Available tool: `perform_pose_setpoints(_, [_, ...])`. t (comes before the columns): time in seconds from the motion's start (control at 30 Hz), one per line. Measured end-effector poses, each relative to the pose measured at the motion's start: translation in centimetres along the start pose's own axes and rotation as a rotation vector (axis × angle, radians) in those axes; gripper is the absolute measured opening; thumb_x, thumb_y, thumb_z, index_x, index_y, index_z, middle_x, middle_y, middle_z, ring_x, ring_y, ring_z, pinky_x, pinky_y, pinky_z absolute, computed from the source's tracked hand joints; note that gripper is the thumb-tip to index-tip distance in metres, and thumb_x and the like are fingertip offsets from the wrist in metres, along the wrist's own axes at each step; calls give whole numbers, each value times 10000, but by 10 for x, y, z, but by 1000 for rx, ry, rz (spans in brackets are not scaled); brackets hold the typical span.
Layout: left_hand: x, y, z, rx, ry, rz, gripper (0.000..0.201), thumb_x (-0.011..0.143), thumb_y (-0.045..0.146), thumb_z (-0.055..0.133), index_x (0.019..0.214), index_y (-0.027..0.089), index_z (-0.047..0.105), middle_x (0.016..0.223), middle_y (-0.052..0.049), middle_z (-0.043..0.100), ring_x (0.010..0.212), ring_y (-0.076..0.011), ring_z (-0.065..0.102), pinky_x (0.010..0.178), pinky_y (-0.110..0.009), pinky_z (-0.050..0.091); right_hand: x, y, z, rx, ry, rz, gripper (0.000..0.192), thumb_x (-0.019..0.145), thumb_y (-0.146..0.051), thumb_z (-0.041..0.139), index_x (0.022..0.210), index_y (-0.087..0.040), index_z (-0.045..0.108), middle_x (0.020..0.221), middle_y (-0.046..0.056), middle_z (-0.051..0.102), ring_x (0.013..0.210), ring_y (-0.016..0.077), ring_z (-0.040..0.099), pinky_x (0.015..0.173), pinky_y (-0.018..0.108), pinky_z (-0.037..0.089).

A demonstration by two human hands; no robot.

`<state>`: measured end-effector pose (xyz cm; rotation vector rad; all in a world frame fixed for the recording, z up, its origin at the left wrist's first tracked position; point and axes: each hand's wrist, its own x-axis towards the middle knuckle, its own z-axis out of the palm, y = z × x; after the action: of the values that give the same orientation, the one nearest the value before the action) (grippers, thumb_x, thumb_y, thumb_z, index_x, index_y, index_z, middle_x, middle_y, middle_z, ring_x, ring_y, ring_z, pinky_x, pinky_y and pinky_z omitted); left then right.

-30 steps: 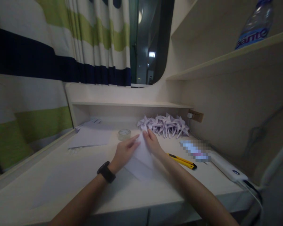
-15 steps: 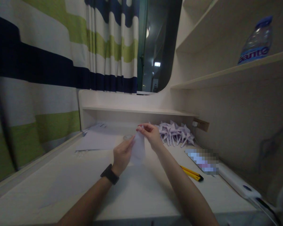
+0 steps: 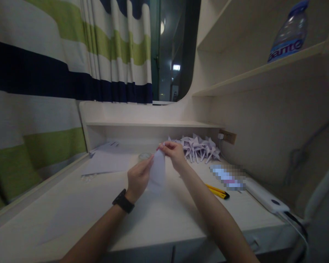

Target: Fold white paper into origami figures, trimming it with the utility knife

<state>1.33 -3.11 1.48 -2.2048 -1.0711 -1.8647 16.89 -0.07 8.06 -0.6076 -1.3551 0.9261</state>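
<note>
Head view: left hand and right hand pinch a part-folded white paper sheet just in front of the finished pile of folded white paper cranes; more folds left, I judge

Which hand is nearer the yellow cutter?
Right. The right hand holds the paper up, left of the cutter; the left hand is farther left.

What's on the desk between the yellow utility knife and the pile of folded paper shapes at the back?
In the head view, that stretch of desk between the yellow utility knife and the folded paper shapes is bare; the blurred item lies just right of it.
</note>
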Motion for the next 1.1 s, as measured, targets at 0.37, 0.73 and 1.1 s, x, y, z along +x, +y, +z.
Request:
perform_pose_setpoints(0.37, [1, -5, 3, -28, 78, 118, 256, 889, 240, 558, 1117, 213, 673, 1035, -48, 718, 905, -186, 679, 811, -294, 515, -1, -3, 2, 91, 66, 27, 327, 559, -401, 807, 692, -140, 661, 683, 68, 715, 570, 155, 633, 577, 274, 506])
perform_pose_setpoints(0.73, [1, -2, 2, -41, 115, 89, 252, 877, 224, 578, 1108, 227, 678, 1029, -42, 719, 899, -180, 681, 812, -292, 522, -3, -6, 4, 127, 74, -8, 301, 548, -363, 818, 699, -147, 673, 688, 72, 726, 595, 175, 658, 590, 289, 520])
perform_pose_setpoints(1.1, [1, 0, 2, -133, 116, 42, 256, 854, 201, 606, 1098, 226, 683, 1049, -42, 713, 916, -184, 677, 834, -300, 519, -4, -9, 4, 90, 86, -43, 293, 572, -381, 802, 696, -148, 675, 679, 73, 722, 598, 180, 662, 589, 294, 537])
